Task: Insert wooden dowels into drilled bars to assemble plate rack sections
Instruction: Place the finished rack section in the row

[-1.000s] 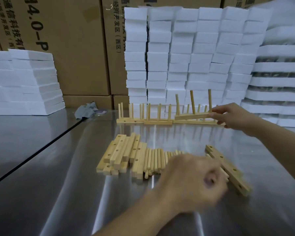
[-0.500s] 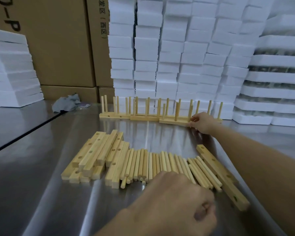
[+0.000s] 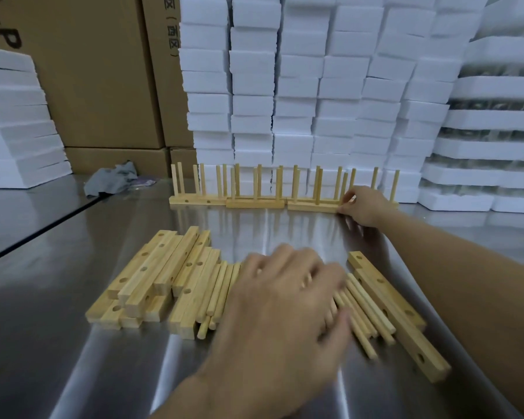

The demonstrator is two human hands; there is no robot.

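Left hand (image 3: 285, 300) went from a fist to flat, fingers spread over the loose dowels (image 3: 218, 294) beside the drilled bars (image 3: 152, 273), so I'd guess next pickup. Right hand (image 3: 362, 205) still pinches the newest section (image 3: 312, 206), now parked in the back row.

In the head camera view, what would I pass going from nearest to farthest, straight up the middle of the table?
Left hand spread over the loose dowels → bare steel table → finished rack sections → white foam blocks.
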